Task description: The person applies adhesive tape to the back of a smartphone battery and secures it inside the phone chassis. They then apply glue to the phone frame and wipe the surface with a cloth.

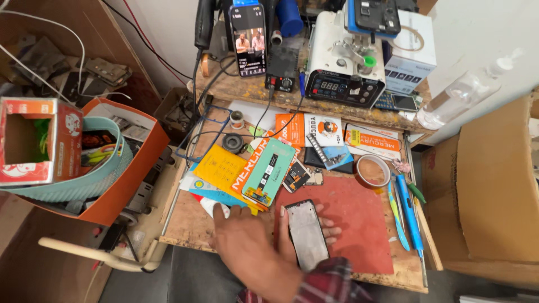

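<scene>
Left hand [247,238]: near edge of the bench, palm down, fingers spread flat on the wood, closed on nothing.
Right hand [320,227]: mostly hidden under the phone; only fingertips show past its right edge, cupping the phone from below. The plaid sleeve [328,283] enters at the near edge.
Phone [306,234]: held in the right hand, just right of the left hand and touching or nearly touching its thumb side. It lies face up over the near left corner of the red mat [359,224].
Phone axis: long side runs near to far, tilted slightly to the left at the far end.
Phone look: a thin slab with a dark rim, rounded corners and a grey, dull, speckled face; no lit screen.
Nearer hand: the right one carries it; the left lies just beside its left edge.
Middle of the bench: a teal screen part [270,171] on an orange card [222,168], left and far of the phone; a roll of tape [373,171] far right of the mat; blue tools [407,210] along the right edge.
Far shelf: an upright phone [248,39] showing video, and a white machine [345,59] with a digit display.
Far left: an orange box [140,168] holding a teal basket.
</scene>
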